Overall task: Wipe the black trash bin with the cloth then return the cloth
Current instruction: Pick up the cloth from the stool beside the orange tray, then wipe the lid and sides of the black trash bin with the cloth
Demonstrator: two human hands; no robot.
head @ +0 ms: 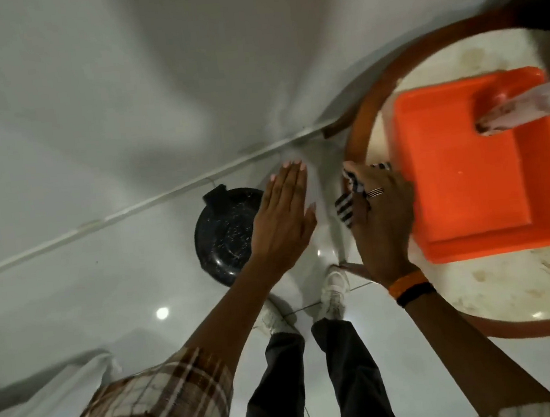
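The black trash bin (225, 237) stands on the white floor by the wall, its round speckled lid seen from above. My left hand (285, 221) hovers flat over the bin's right side, fingers straight and together, holding nothing. My right hand (384, 224) is at the left edge of the round table and grips a black-and-white striped cloth (350, 197), which sticks out from under the fingers. The cloth hangs between the bin and the table edge.
A round table (500, 300) with a brown rim and pale top stands at the right. An orange square tray (480, 169) lies on it, with a pale object (521, 107) resting across its far corner. My shoes (335, 290) are below on the tiled floor.
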